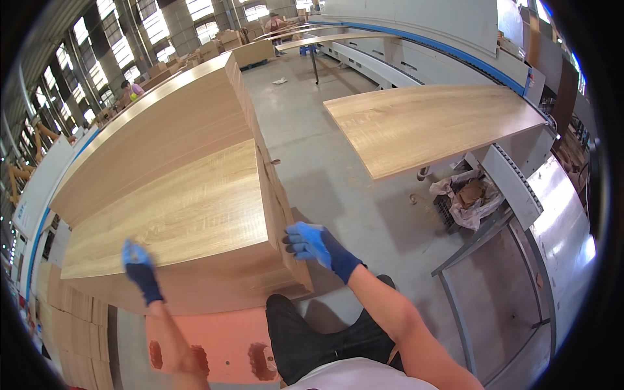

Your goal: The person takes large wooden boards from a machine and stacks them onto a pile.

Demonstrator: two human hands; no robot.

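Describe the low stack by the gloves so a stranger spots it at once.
Left of the grey floor rises a tall stack of boards. On its near side is the low stack, left hand by its front edge, right hand by its right corner. Its top sits below the tall stack's.

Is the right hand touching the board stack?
Cannot tell: the head view shows the right hand overlapping the board stack, but no clear contact or gap.
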